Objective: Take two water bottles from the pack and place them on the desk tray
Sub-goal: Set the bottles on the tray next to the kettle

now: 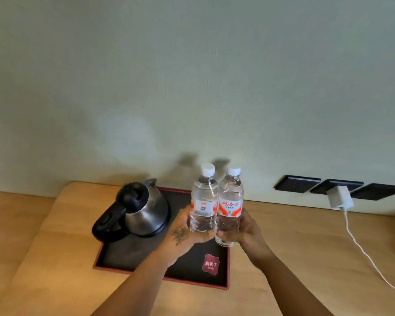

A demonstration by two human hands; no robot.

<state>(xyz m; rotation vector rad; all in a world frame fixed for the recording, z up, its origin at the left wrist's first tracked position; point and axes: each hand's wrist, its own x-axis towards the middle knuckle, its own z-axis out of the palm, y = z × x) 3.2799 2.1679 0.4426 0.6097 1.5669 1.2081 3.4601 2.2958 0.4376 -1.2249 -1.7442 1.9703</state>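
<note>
Two clear water bottles with white caps and red-and-white labels stand upright side by side above the tray. My left hand [183, 233] grips the left bottle [203, 197] around its lower half. My right hand [244, 233] grips the right bottle [229, 201] the same way. The bottles touch each other. Beneath them lies the black desk tray [192, 267] with a red rim and a red logo patch. Whether the bottle bases touch the tray I cannot tell. The pack is not in view.
A steel kettle [137, 210] with a black handle stands on the tray's left part. The tray sits on a wooden desk [55, 258] against a pale wall. Black wall sockets [338, 189] hold a white charger [340, 198], its cable trailing right.
</note>
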